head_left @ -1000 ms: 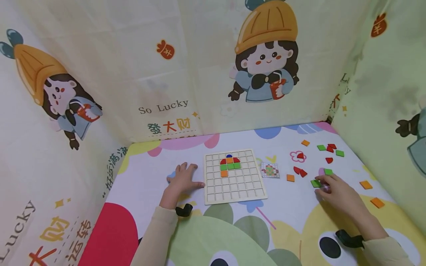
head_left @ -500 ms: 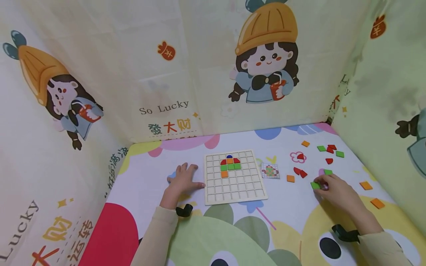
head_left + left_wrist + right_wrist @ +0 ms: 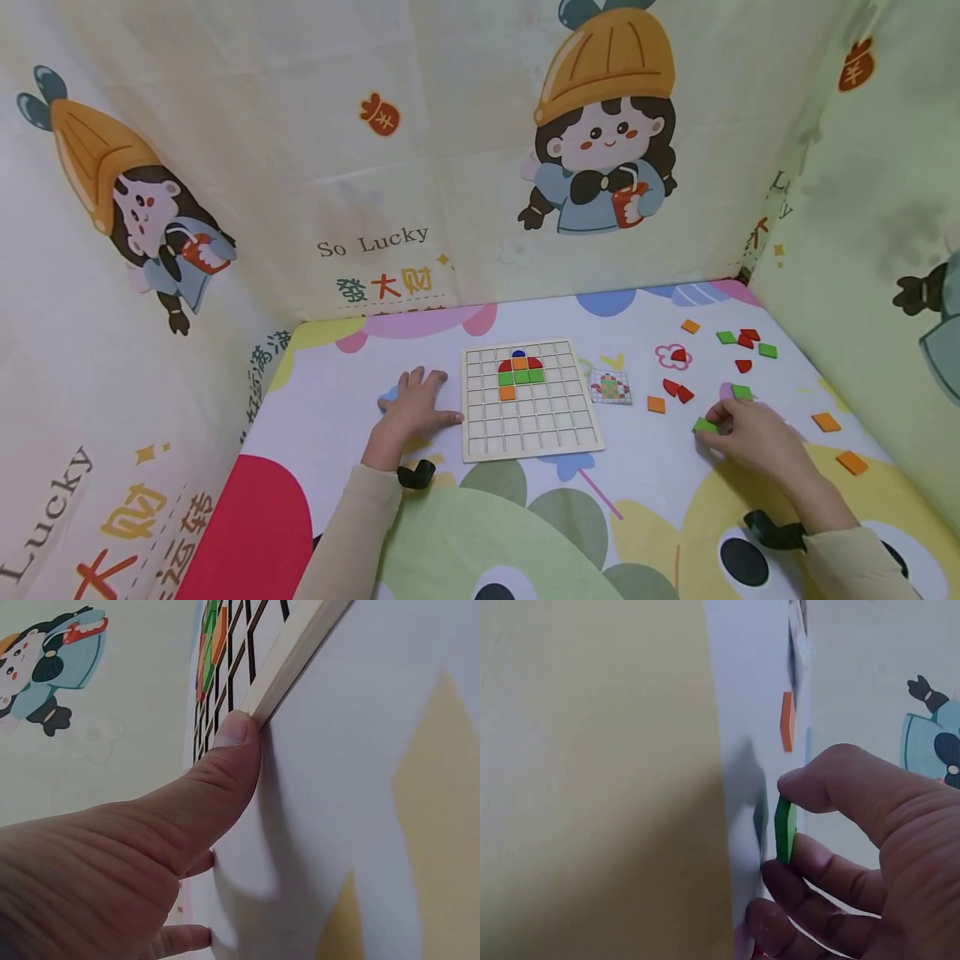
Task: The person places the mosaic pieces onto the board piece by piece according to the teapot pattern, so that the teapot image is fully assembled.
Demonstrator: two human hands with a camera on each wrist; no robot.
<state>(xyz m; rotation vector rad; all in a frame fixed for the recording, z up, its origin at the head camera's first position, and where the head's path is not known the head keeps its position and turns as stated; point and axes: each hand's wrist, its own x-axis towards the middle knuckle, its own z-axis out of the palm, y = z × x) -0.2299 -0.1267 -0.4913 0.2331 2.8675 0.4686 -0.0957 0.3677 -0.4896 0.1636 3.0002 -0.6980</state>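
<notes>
In the head view a wooden grid board (image 3: 555,425) lies mid-table, bearing orange, green, red and blue pieces near its top. My left hand (image 3: 411,414) rests spread on the table at its left side; in the left wrist view the thumb (image 3: 234,731) touches the board's edge. On the right, my right hand (image 3: 757,437) pinches a green square tile (image 3: 784,829) between thumb and fingers, slightly off the cloth. Another green tile (image 3: 741,392) lies just behind that hand. Beside the board is a small pattern card (image 3: 611,387).
Red quarter-round pieces (image 3: 742,366) and orange squares (image 3: 656,405) are scattered over the right part of the table. Two orange tiles (image 3: 827,422) lie right of my right hand. A printed curtain (image 3: 472,167) hangs along the table's back and sides.
My right hand has taken hold of the green tile and moved it slightly left and toward me. The left hand and the board stay in place.
</notes>
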